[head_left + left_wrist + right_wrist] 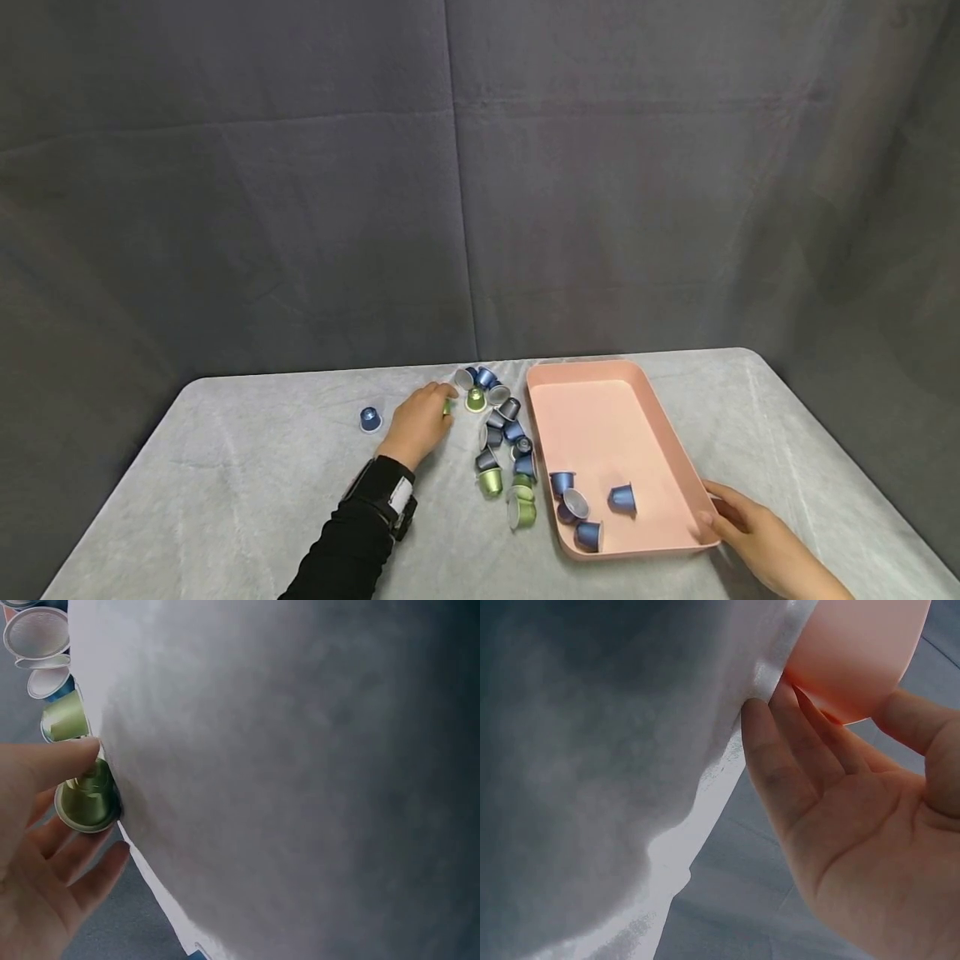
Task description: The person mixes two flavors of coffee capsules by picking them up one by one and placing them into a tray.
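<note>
My left hand (420, 423) reaches over the table left of a cluster of coffee capsules. In the left wrist view, its thumb and fingers pinch a green coffee capsule (90, 799); in the head view the hand mostly hides it. My right hand (765, 537) grips the near right corner of a pink tray (671, 467), thumb at the rim and fingers at the outer side and underneath. Inside the tray, several blue capsules (622, 498) lie near its front and left wall. Blue, grey and green capsules (491, 481) form an uneven column beside the tray.
A single blue capsule (370, 419) stands apart, left of the left hand. Pale cloth covers the table (247, 483). Behind the table's far edge hangs a dark grey curtain (315, 233).
</note>
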`<action>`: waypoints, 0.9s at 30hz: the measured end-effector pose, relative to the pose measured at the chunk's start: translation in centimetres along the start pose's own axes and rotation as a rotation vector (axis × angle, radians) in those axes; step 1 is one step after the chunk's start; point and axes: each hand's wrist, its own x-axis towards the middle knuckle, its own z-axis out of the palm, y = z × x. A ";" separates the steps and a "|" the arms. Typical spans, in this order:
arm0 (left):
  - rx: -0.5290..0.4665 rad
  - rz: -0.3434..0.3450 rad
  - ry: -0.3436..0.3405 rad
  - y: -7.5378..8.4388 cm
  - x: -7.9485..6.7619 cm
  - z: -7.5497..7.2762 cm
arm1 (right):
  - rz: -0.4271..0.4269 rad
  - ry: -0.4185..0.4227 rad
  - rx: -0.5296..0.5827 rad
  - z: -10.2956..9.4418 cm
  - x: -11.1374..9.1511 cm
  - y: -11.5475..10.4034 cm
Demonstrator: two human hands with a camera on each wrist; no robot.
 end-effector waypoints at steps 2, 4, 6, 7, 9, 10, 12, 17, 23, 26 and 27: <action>0.011 -0.013 0.004 0.0 -0.1 -0.1 | -0.004 0.002 -0.005 0.0 0.0 -0.1; 0.032 -0.019 0.018 0.1 -0.1 -0.1 | -0.005 0.008 -0.013 0.0 -0.1 -0.2; 0.047 -0.031 0.033 0.0 -0.2 -0.1 | -0.006 0.013 -0.018 0.0 -0.2 -0.3; 0.053 -0.035 0.041 0.0 -0.2 -0.1 | -0.008 0.018 -0.023 0.1 -0.2 -0.3; 0.051 -0.051 0.052 -0.1 -0.3 -0.2 | -0.016 0.027 -0.029 0.1 -0.3 -0.4; 0.047 -0.059 0.054 -0.1 -0.3 -0.2 | -0.020 0.029 -0.025 0.2 -0.3 -0.4; 0.038 -0.068 0.059 -0.1 -0.4 -0.3 | -0.026 0.033 -0.025 0.2 -0.3 -0.4; 0.025 -0.056 0.090 0.0 -0.6 -0.7 | -0.026 0.047 -0.012 0.4 -0.2 -0.3; -0.004 -0.037 0.122 0.5 -0.9 -1.1 | -0.033 0.065 -0.002 0.6 -0.2 -0.3; -0.036 -0.041 0.140 1.1 -1.2 -1.3 | -0.034 0.063 -0.002 0.6 -0.2 -0.3; -0.049 -0.047 0.147 1.3 -1.3 -1.4 | -0.030 0.065 -0.006 0.6 -0.2 -0.3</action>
